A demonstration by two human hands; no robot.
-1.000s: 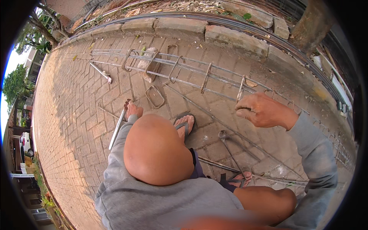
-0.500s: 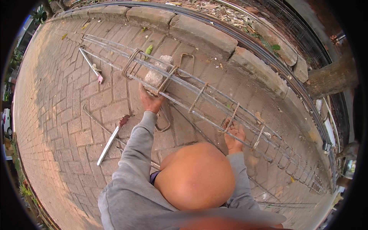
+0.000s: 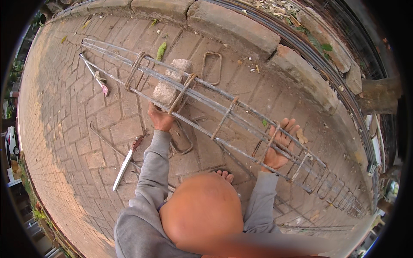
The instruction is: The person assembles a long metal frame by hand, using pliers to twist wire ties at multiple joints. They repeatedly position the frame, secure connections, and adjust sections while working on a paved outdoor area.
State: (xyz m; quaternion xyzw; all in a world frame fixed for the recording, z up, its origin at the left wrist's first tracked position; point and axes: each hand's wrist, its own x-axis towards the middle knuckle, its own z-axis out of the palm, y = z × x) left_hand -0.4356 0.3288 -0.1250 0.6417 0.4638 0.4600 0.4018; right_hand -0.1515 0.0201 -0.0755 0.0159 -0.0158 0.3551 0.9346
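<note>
A long rebar cage [image 3: 241, 116] with bent stirrups lies slantwise across the brick paving, from the far left to the near right. One end rests on a rough stone block [image 3: 165, 88]. My left hand [image 3: 160, 119] is closed on the near long bar just below the block. My right hand [image 3: 280, 144] lies flat against the cage further right. Its fingers are spread behind the bars, beside a stirrup. Grey sleeves cover both arms. A bald head [image 3: 202, 213] fills the lower middle of the view.
A loose stirrup [image 3: 211, 66] lies beyond the cage, another [image 3: 183, 144] near my left wrist. A flat blade with a red handle [image 3: 126, 162] is on the bricks to the left, a thin tool [image 3: 95, 74] further off. Bare toes [image 3: 223, 175], stone curb [image 3: 234, 26], tree trunk [image 3: 378, 95].
My left hand left the ground by the blade and took hold of the cage's near bar. My right hand moved along the cage and spread its fingers. The view shifted forward.
</note>
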